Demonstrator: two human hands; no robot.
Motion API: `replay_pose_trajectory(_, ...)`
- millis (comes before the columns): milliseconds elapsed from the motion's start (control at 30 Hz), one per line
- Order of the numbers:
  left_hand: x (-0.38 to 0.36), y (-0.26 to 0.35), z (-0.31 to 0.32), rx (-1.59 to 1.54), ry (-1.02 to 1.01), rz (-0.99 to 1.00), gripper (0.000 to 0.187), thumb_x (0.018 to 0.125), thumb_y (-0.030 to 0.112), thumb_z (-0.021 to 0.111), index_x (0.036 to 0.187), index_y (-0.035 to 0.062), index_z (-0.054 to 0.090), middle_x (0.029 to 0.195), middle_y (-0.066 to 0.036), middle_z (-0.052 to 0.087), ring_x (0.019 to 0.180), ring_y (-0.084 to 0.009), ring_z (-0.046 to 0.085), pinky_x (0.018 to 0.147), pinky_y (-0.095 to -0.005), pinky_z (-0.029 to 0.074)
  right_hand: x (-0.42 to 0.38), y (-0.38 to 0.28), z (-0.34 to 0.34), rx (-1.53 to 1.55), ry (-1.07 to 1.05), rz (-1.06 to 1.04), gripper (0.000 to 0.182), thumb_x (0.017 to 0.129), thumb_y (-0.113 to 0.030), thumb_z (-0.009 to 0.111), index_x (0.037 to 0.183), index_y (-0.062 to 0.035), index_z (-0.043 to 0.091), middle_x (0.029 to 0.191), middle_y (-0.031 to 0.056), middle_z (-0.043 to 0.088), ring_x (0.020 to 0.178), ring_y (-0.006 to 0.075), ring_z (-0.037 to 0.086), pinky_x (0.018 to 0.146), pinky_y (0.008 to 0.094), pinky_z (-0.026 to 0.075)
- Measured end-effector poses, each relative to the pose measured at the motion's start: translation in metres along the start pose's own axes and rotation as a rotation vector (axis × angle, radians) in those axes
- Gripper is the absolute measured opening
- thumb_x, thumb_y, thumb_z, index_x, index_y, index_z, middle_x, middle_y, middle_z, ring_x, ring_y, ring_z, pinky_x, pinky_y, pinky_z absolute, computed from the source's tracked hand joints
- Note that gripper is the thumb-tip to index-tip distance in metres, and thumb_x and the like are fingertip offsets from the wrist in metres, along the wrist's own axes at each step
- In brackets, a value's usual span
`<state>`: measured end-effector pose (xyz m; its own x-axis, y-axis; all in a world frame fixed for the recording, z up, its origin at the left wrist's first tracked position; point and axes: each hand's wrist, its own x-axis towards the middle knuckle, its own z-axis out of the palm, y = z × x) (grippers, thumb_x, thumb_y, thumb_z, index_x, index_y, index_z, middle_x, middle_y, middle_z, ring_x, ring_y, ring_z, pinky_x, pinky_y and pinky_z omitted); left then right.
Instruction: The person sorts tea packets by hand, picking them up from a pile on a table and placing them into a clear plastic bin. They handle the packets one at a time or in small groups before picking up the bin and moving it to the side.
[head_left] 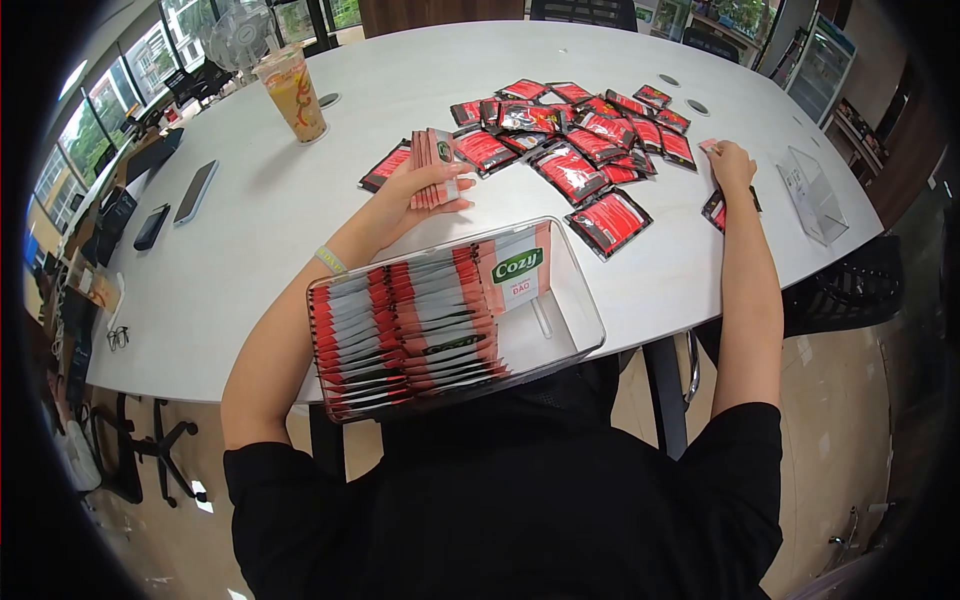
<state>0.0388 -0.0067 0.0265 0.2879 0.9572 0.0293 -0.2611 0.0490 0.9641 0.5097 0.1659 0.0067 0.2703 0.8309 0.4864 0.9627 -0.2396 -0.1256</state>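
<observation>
Two bare hands at work over a white bench (270, 215), seen from above. Upper left of centre: left hand (405, 195) around an upright stack of pink sachets (428, 165), thumb across the front, fingers (458, 206) partly closed and showing at the right edge of the stack. Upper right: right hand (732, 163), knuckles upward, fingers (724, 150) bent close together, with a small pink item (709, 146) at the tips; firmness of the grip on it impossible to tell. Beneath the right wrist, a partly hidden black-and-red packet (714, 209). Upper centre, between the hands: a loose, overlapping heap of red packets (600, 130) with black edges, one just behind the left hand. Lower centre, at the near edge of the bench: a clear box (590, 325), tilted in the frame, with two packed rows of sachets (440, 320) and, at its upper right, one flat "Cozy" sachet (518, 268). Far right, beside the right forearm: a clear holder (815, 205). Upper left: a lidded cup (293, 100) of orange-and-white drink. Farther left: a phone (196, 192), a small black device (151, 228) near it, and eyeglasses (118, 338) below. On the left wrist, a pale band (330, 260).
</observation>
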Motion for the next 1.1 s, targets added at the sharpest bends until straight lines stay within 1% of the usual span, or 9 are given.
replay_pose_trajectory(167,-0.002,0.0,0.002,0.018,0.019,0.003,0.047,0.088,0.019,0.052,0.127,0.0004,0.035,0.124,-0.016,0.047,0.113,-0.0243,0.049,0.094,-0.038,0.045,0.001,-0.008,0.002,0.047,0.108,-0.17,0.018,0.085,-0.024,0.055,0.093,-0.0115,0.066,0.084,0.0092,0.067,0.084,0.027,0.063,0.088,0.0446,0.039)
replay_pose_trajectory(233,0.0,0.0,0.0,0.006,-0.002,0.006,0.052,0.084,0.021,0.058,0.126,0.0003,0.034,0.123,-0.016,0.046,0.111,-0.0235,0.05,0.092,-0.0383,0.047,0.002,-0.021,-0.001,0.662,0.215,-0.127,0.017,0.085,-0.021,0.058,0.092,-0.0074,0.065,0.085,0.0107,0.066,0.079,0.0225,0.063,0.074,0.0346,0.045)
replay_pose_trajectory(367,0.002,-0.001,-0.002,-0.022,-0.018,0.006,0.059,0.079,0.022,0.065,0.124,0.0005,0.033,0.121,-0.015,0.046,0.11,-0.0221,0.05,0.089,-0.0391,0.049,-0.01,-0.067,-0.03,0.929,0.339,-0.318,0.015,0.087,-0.016,0.056,0.093,-0.0038,0.062,0.083,0.0078,0.065,0.075,0.0149,0.06,0.064,0.0264,0.045)
replay_pose_trajectory(467,0.006,-0.008,-0.004,0.004,0.012,0.076,0.061,0.078,0.021,0.067,0.124,0.0004,0.033,0.117,-0.013,0.047,0.109,-0.0207,0.049,0.088,-0.0393,0.049,-0.051,-0.123,-0.061,1.481,-0.112,-0.478,0.018,0.09,-0.015,0.052,0.098,-0.0008,0.059,0.085,0.0005,0.059,0.076,0.0096,0.055,0.067,0.0248,0.045)
replay_pose_trajectory(600,0.005,-0.007,-0.002,0.047,-0.006,0.054,0.059,0.083,0.014,0.06,0.131,0.0042,0.027,0.123,-0.013,0.042,0.116,-0.0205,0.045,0.093,-0.0375,0.045,-0.112,-0.19,-0.078,1.304,-0.293,-0.836,0.017,0.09,-0.013,0.052,0.098,-0.0023,0.063,0.087,0.005,0.061,0.078,0.0113,0.059,0.071,0.0247,0.046)
replay_pose_trajectory(700,0.007,-0.014,-0.004,0.109,-0.035,0.122,0.061,0.081,0.01,0.063,0.131,0.0045,0.028,0.115,-0.011,0.048,0.1,-0.0161,0.054,0.08,-0.0305,0.051,-0.141,-0.223,-0.087,1.28,-0.594,-0.83,0.015,0.086,-0.011,0.057,0.096,-0.0019,0.064,0.085,0.0051,0.063,0.073,0.0101,0.06,0.066,0.0235,0.048)
replay_pose_trajectory(767,0.007,-0.018,-0.006,0.332,-0.068,0.135,0.067,0.075,0.013,0.071,0.127,0.004,0.031,0.094,-0.006,0.055,0.07,-0.0118,0.058,0.06,-0.0234,0.049,-0.151,-0.242,-0.072,1.332,-0.563,-0.958,0.014,0.085,-0.008,0.058,0.096,-0.0008,0.064,0.086,0.0036,0.062,0.073,0.0096,0.056,0.065,0.0224,0.046)
replay_pose_trajectory(833,0.003,-0.018,0.0,0.353,-0.079,0.164,0.069,0.074,0.012,0.072,0.128,0.0042,0.03,0.09,-0.005,0.055,0.064,-0.0103,0.056,0.054,-0.0221,0.046,-0.158,-0.25,-0.079,1.323,-0.552,-1.029,0.016,0.084,-0.01,0.061,0.096,0.0015,0.063,0.086,0.0046,0.062,0.075,0.0104,0.057,0.069,0.025,0.047)
replay_pose_trajectory(1100,0.001,-0.019,-0.005,0.464,-0.031,0.2,0.066,0.075,0.0,0.055,0.134,0.006,0.026,0.092,-0.004,0.055,0.054,-0.0067,0.049,0.046,-0.0197,0.039,-0.153,-0.245,-0.083,1.539,-0.63,-0.805,0.023,0.082,-0.017,0.065,0.097,0.0007,0.063,0.089,0.0059,0.063,0.078,0.0114,0.058,0.072,0.0251,0.047)
